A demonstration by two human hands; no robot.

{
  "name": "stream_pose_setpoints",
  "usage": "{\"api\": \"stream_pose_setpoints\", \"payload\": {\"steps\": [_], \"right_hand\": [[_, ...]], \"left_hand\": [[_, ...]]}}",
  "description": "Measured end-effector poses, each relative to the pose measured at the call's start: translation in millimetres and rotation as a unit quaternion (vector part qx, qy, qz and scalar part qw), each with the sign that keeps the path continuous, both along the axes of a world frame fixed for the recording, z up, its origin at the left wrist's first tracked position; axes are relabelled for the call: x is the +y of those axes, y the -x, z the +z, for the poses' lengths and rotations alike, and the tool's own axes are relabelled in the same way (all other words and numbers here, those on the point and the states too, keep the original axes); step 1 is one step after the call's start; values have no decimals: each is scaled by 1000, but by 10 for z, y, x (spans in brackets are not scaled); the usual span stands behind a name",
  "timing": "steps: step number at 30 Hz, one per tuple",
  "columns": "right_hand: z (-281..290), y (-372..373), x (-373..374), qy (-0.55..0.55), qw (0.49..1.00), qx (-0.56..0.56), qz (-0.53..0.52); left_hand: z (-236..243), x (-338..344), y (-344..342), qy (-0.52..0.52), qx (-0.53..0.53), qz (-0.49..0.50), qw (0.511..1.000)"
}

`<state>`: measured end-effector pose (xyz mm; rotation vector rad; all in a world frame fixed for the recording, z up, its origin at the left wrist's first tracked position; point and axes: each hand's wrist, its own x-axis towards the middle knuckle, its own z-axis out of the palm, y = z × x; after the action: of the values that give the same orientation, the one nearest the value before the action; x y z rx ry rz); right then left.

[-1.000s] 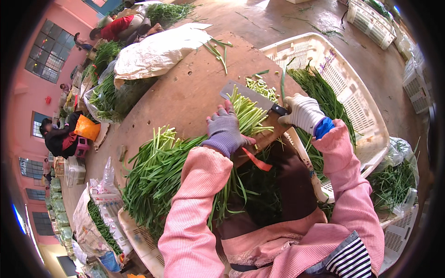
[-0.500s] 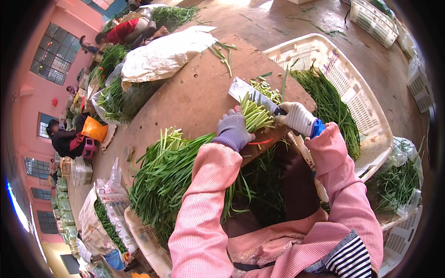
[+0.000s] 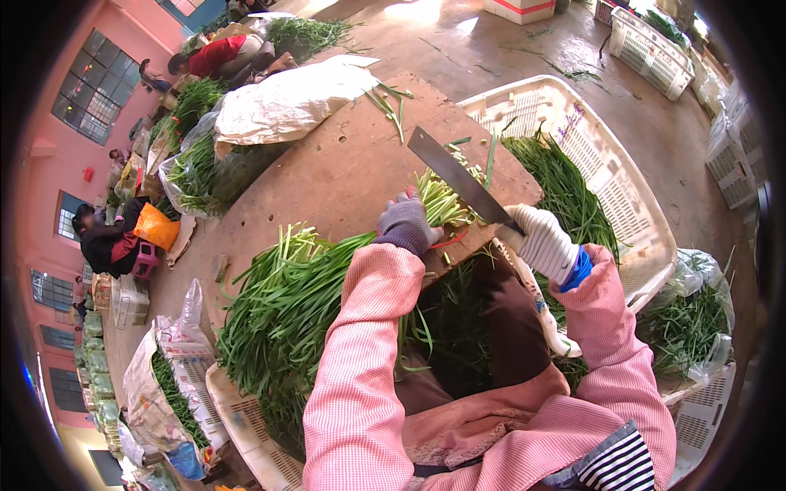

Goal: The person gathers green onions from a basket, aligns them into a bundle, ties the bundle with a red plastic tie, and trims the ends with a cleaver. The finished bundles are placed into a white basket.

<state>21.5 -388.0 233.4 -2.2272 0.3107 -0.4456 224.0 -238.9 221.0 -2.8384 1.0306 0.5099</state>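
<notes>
My left hand (image 3: 404,222), in a purple-grey glove, is closed round a bunch of green garlic-chive stalks (image 3: 442,201) on a brown wooden board (image 3: 327,184). The cut stalk ends point to the right. Gripped in my white-gloved right hand (image 3: 540,239) is a cleaver (image 3: 463,173) with a dark handle. Its broad blade stands just beyond the stalk ends. Short cut pieces (image 3: 467,164) lie behind the blade. A red band (image 3: 449,240) shows beside my left fingers. More long leafy chives (image 3: 299,299) are piled left of my left forearm, hanging over the board's near edge.
A cream plastic crate (image 3: 606,155) holding chives stands right of the board; another crate (image 3: 246,409) is at lower left. A white sack (image 3: 295,98) lies at the board's far left edge. A clear bag of greens (image 3: 696,303) sits at right. Other people work at far left.
The cleaver has lifted off the stalk ends and turned so its dark face shows. My right hand has shifted right and down; my left hand keeps hold of the bunch.
</notes>
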Motion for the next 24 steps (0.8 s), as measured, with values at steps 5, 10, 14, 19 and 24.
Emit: {"api": "stream_pose_setpoints", "payload": {"steps": [5,10,14,19,24], "right_hand": [[-77,182,101,13,997,62,40],[-232,140,172,146,986,71,27],[-232,122,132,138,983,107,48],[-190,134,115,60,990,120,45],[-253,95,182,138,987,78,33]], "left_hand": [[-7,-35,65,-26,-7,4,1000],[49,-70,83,-17,31,41,999],[29,-63,61,-2,32,38,999],[-14,-44,40,-3,21,34,999],[19,-61,72,6,25,50,998]]}}
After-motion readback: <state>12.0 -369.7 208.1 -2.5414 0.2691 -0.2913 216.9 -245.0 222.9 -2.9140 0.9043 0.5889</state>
